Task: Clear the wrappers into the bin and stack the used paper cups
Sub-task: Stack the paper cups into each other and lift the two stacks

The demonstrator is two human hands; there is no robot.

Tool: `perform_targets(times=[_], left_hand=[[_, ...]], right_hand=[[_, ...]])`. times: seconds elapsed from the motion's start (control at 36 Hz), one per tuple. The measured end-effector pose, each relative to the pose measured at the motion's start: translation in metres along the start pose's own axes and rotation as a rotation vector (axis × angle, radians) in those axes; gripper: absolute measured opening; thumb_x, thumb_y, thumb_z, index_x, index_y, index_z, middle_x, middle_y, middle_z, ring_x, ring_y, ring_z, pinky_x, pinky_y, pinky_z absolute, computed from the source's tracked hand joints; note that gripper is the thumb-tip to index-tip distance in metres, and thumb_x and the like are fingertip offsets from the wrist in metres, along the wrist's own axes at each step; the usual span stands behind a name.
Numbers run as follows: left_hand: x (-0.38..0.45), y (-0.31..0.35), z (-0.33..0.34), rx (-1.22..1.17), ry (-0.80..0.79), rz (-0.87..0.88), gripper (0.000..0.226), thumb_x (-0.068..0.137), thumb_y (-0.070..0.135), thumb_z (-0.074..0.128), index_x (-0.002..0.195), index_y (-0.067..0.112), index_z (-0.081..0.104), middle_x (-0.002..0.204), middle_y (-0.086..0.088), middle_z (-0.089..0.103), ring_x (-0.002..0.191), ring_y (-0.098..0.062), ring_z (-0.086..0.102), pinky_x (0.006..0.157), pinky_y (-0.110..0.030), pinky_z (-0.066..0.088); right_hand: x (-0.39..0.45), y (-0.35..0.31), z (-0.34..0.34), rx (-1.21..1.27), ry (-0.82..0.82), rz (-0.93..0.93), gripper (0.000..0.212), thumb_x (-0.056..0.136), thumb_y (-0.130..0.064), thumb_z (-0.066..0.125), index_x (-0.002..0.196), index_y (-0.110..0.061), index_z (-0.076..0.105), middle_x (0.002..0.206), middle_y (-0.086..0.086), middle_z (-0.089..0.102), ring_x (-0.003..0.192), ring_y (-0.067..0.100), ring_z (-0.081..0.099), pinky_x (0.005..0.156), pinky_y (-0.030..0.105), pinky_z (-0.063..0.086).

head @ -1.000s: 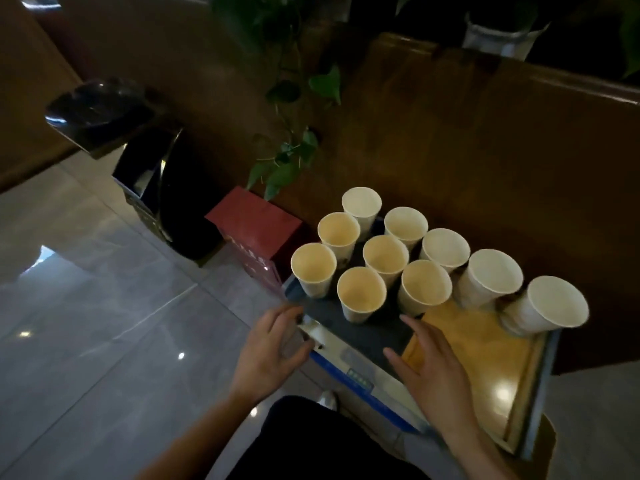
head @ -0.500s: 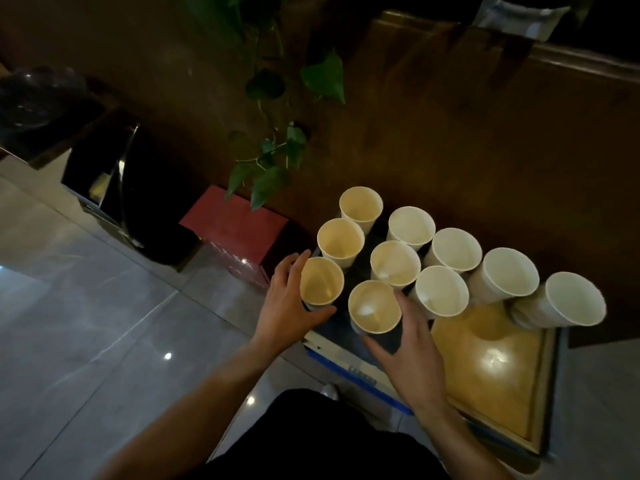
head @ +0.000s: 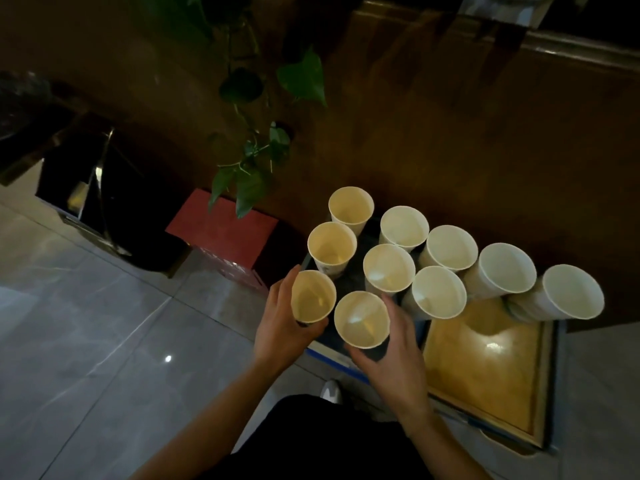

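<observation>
At the near edge of the low tray [head: 485,368], the left hand [head: 282,332] wraps around the nearest-left cup [head: 313,296], fingers curled about its wall and thumb at its base, while the right hand [head: 394,355] grips the second cup [head: 361,319] just beside it at 3 o'clock, fingers up its right wall. The step looks like nesting one into the other. To do it well, I would lift one cup straight up until its base clears the neighbour's rim, centre it over the open mouth, and lower it squarely, keeping the squeeze light so the thin paper wall does not buckle or go oval; the other hand should pin the receiving cup so it cannot tip. Both cups look empty, though the light is dim and a trace of liquid cannot be ruled out, so a level carry is wise. Beyond the hands, from 12 to 2 o'clock, eight more cups stand packed rim to rim; the two farthest right lean outward. All are plain pale paper, tapered, mouths open upward. No wrappers are visible. The dark bin [head: 93,199] sits on the floor at 10 o'clock, well apart from the tray, past a red box [head: 221,230].
</observation>
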State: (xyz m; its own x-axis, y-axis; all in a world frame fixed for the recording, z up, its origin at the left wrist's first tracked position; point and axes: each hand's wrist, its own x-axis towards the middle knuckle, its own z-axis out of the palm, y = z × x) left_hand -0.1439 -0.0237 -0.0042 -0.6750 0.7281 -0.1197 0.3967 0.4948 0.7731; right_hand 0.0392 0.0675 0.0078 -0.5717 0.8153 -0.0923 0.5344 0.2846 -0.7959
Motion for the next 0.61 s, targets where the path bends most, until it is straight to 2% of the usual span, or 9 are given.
perform_targets(times=[0.06, 0.11, 0.17, 0.22, 0.28, 0.42, 0.5, 0.56, 0.61], left_hand=[[-0.007, 0.005, -0.002, -0.027, 0.001, -0.01, 0.108, 0.061, 0.054, 0.084, 0.14, 0.061, 0.01, 0.14, 0.018, 0.033, 0.112, 0.011, 0.031, 0.085, -0.032, 0.039], [-0.014, 0.011, -0.004, -0.071, -0.005, -0.022, 0.11, 0.06, 0.056, 0.084, 0.141, 0.059, 0.011, 0.136, 0.024, 0.032, 0.113, 0.015, 0.029, 0.087, -0.028, 0.036], [-0.022, 0.018, -0.008, -0.132, -0.015, -0.043, 0.112, 0.055, 0.061, 0.084, 0.142, 0.057, 0.013, 0.135, 0.026, 0.032, 0.116, 0.015, 0.032, 0.09, -0.024, 0.034], [-0.029, 0.025, -0.011, -0.201, -0.042, -0.077, 0.115, 0.048, 0.064, 0.084, 0.14, 0.06, 0.015, 0.137, 0.023, 0.037, 0.118, 0.01, 0.039, 0.09, -0.02, 0.037], [-0.035, 0.033, -0.012, -0.241, -0.084, -0.083, 0.119, 0.045, 0.06, 0.086, 0.141, 0.057, 0.016, 0.139, 0.017, 0.04, 0.122, 0.0, 0.044, 0.092, -0.025, 0.041], [-0.045, 0.056, -0.008, -0.264, -0.215, -0.038, 0.121, 0.04, 0.057, 0.084, 0.144, 0.046, 0.023, 0.14, 0.013, 0.041, 0.126, -0.009, 0.045, 0.102, -0.037, 0.043], [-0.047, 0.074, -0.001, -0.26, -0.275, -0.008, 0.116, 0.04, 0.059, 0.083, 0.142, 0.042, 0.031, 0.137, 0.014, 0.044, 0.123, -0.005, 0.048, 0.099, -0.034, 0.044], [-0.046, 0.086, 0.004, -0.251, -0.323, 0.042, 0.102, 0.043, 0.058, 0.083, 0.134, 0.05, 0.036, 0.133, 0.021, 0.047, 0.12, 0.003, 0.05, 0.097, -0.031, 0.046], [-0.044, 0.1, 0.011, -0.235, -0.371, 0.111, 0.087, 0.049, 0.053, 0.084, 0.124, 0.061, 0.04, 0.125, 0.032, 0.05, 0.114, 0.009, 0.052, 0.089, -0.021, 0.046]], right_hand=[[-0.005, 0.0, -0.004, 0.026, 0.008, 0.009, 0.099, 0.067, -0.057, 0.075, 0.139, -0.061, 0.007, 0.143, -0.028, 0.024, 0.126, -0.01, 0.022, 0.097, 0.023, 0.034], [-0.013, 0.0, -0.01, 0.064, 0.035, 0.013, 0.098, 0.068, -0.053, 0.078, 0.134, -0.066, 0.007, 0.132, -0.04, 0.021, 0.121, -0.019, 0.02, 0.091, 0.007, 0.032], [-0.021, 0.002, -0.019, 0.099, 0.057, 0.036, 0.097, 0.066, -0.051, 0.081, 0.134, -0.065, 0.012, 0.128, -0.04, 0.022, 0.118, -0.021, 0.022, 0.08, -0.003, 0.032], [-0.028, 0.003, -0.03, 0.147, 0.065, 0.095, 0.099, 0.062, -0.05, 0.083, 0.139, -0.056, 0.02, 0.131, -0.032, 0.027, 0.12, -0.013, 0.031, 0.079, -0.002, 0.034], [-0.033, 0.006, -0.043, 0.195, 0.088, 0.119, 0.098, 0.059, -0.05, 0.084, 0.14, -0.051, 0.028, 0.13, -0.034, 0.03, 0.119, -0.014, 0.037, 0.081, -0.001, 0.035], [-0.045, 0.016, -0.081, 0.246, 0.165, 0.111, 0.083, 0.058, -0.037, 0.087, 0.126, -0.054, 0.042, 0.123, -0.034, 0.036, 0.115, -0.011, 0.044, 0.087, 0.009, 0.039], [-0.051, 0.027, -0.107, 0.255, 0.183, 0.133, 0.081, 0.058, -0.032, 0.088, 0.12, -0.055, 0.042, 0.121, -0.036, 0.036, 0.115, -0.012, 0.043, 0.089, 0.019, 0.04], [-0.053, 0.036, -0.127, 0.267, 0.197, 0.151, 0.079, 0.058, -0.035, 0.088, 0.12, -0.054, 0.042, 0.123, -0.033, 0.037, 0.115, -0.01, 0.044, 0.089, 0.022, 0.041], [-0.056, 0.048, -0.145, 0.299, 0.186, 0.182, 0.08, 0.058, -0.039, 0.088, 0.123, -0.051, 0.043, 0.129, -0.021, 0.041, 0.118, 0.0, 0.046, 0.093, 0.028, 0.044]])
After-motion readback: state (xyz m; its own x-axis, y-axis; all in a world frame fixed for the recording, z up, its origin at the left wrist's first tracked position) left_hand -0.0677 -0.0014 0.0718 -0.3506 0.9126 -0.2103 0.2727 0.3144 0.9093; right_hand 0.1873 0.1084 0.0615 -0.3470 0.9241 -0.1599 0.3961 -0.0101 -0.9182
